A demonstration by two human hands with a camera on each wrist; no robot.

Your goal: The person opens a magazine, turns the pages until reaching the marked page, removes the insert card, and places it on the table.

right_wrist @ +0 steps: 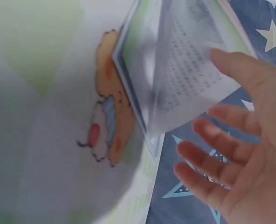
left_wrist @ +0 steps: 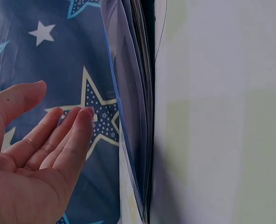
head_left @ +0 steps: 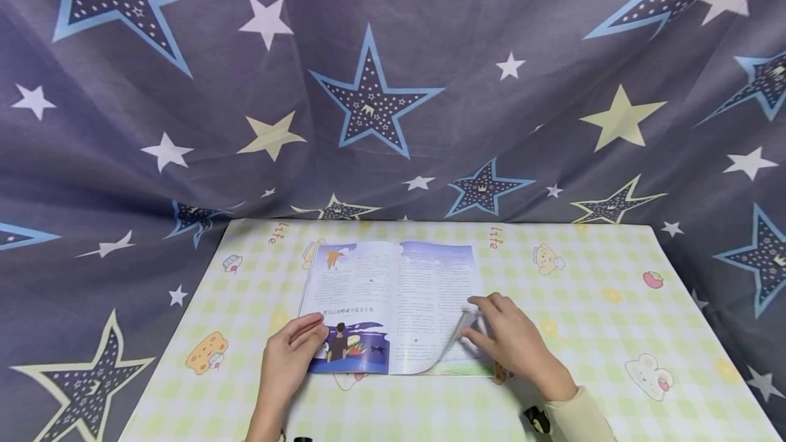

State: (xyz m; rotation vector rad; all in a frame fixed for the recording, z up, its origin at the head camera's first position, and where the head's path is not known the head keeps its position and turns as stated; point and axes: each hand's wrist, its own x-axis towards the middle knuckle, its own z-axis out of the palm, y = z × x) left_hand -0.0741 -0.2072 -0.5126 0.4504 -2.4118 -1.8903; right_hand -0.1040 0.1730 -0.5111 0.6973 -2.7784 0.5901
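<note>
- Two hands flank the magazine (head_left: 424,285), which lies spread on the checked tablecloth (head_left: 589,340) with its lower right leaf (right_wrist: 180,84) curling up.
- The right hand (head_left: 518,343) has its thumb and fingers apart beside that curl; its thumb overlaps the leaf in the right wrist view — whether it presses on the paper, I cannot tell.
- A light contact could let the leaf slip off and spring back flat, since the paper looks thin and already bent.
- Pulling harder at that one corner could crease it, or start a tear, because the strain would run across the curl toward the spine.
- More than one sheet could come up together: pages are stacked closely beneath, and I cannot tell from here whether the raised part is single.
- The left hand (head_left: 288,353) lies at the lower left edge, by the left page (head_left: 346,278); its thumb stands away from the fingers, which lie close together and slightly bent.
- That hand clamps nothing that I can see, so a sideways tug from the right could drag the whole magazine askew — the cloth may offer little grip.
</note>
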